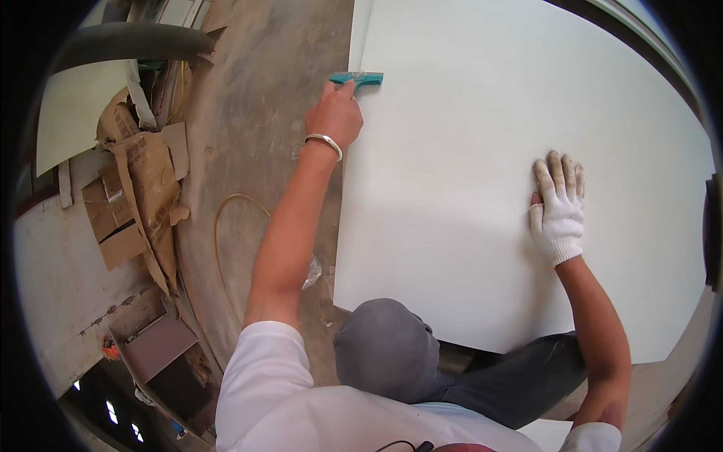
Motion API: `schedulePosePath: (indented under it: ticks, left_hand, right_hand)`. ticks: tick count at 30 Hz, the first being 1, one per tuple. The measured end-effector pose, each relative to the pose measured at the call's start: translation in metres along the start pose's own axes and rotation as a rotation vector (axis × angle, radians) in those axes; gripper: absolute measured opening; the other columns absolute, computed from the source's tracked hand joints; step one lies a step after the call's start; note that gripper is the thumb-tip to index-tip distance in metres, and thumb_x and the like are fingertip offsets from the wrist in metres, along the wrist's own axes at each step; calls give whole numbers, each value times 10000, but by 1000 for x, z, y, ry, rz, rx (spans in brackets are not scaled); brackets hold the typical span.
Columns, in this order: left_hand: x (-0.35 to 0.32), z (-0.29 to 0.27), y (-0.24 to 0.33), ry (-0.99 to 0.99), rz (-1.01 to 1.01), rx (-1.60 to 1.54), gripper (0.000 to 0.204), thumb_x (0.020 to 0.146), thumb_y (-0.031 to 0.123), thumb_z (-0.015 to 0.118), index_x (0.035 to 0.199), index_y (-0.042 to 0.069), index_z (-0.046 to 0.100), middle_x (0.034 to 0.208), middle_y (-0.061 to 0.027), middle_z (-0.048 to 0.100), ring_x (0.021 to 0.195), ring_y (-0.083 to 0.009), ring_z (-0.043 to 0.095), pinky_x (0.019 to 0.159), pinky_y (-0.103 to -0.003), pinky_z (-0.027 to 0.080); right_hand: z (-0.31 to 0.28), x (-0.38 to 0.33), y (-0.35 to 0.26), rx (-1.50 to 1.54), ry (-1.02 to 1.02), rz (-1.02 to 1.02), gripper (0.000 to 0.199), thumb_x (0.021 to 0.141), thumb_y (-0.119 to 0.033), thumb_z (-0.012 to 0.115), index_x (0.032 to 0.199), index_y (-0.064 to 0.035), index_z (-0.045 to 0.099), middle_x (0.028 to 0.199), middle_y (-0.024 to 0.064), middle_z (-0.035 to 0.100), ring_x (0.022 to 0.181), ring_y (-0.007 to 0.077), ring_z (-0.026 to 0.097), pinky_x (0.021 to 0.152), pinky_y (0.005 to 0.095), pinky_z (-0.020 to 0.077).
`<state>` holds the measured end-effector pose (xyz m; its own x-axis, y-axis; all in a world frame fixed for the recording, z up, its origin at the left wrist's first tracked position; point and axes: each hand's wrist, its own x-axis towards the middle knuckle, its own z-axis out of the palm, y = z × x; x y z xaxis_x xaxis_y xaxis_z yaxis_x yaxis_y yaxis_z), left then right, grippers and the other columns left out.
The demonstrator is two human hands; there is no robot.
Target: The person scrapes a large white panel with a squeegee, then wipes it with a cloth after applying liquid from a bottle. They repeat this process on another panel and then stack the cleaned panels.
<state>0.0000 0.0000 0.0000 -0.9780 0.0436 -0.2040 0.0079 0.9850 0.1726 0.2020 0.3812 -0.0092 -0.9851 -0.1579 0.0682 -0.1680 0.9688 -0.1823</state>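
Note:
A large white panel (467,218) lies flat in front of me and takes up much of the view. My left hand (335,114), bare with a silver bangle at the wrist, grips a teal T-shaped scraper (369,78) at the panel's far left edge. The scraper's wide head lies across that edge; its handle is mostly hidden in my fingers. Gloved in white knit with soiled fingertips, my right hand (559,211) rests flat on the panel's right half, fingers stretched out and holding nothing.
Torn brown cardboard (147,181) is piled on the left. A thin yellowish hose (218,233) curves over the grey floor (256,113), near some crumpled clear plastic (312,273). A thick dark pipe (135,44) crosses the upper left. My bent grey-trousered knee (385,348) is at the panel's near edge.

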Motion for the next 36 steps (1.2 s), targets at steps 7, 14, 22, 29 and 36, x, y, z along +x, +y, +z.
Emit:
schedulePosePath:
  ticks: [7,14,22,29,36]
  left_hand:
    - [91,-9,27,40,85,40,406,990,203,520,1355,139,687,1339,-179,630,1135,-406,663,975,-500,542]
    - [168,-19,53,38,107,62,434,943,181,499,1313,162,726,1278,-176,708,1149,-386,677,986,-477,548]
    - [237,-31,76,10,126,102,453,934,169,522,1358,139,680,1345,-147,694,1233,-358,662,1038,-467,532]
    - [287,-27,76,76,144,77,467,930,193,545,1377,168,678,1398,-138,668,1286,-351,633,1086,-456,500]
    - [323,-42,47,103,24,93,384,924,223,580,1259,142,749,1308,-158,714,1200,-366,683,1011,-465,546]
  right_hand:
    - [-4,4,1,-1,26,2,620,842,-76,620,1456,-86,540,1574,169,477,1500,406,373,1268,593,226]
    - [-7,4,2,34,3,10,636,825,-52,599,1458,-52,537,1578,204,465,1505,436,354,1266,604,218]
    - [-8,3,5,34,-2,12,648,802,-94,651,1440,-78,540,1554,185,481,1485,426,370,1250,623,239]
    - [-10,5,6,46,2,35,660,767,-109,681,1415,-89,557,1529,170,502,1463,418,392,1238,625,263]
    - [-12,5,6,69,44,32,645,775,-124,685,1409,-98,569,1532,157,516,1460,406,410,1246,609,269]
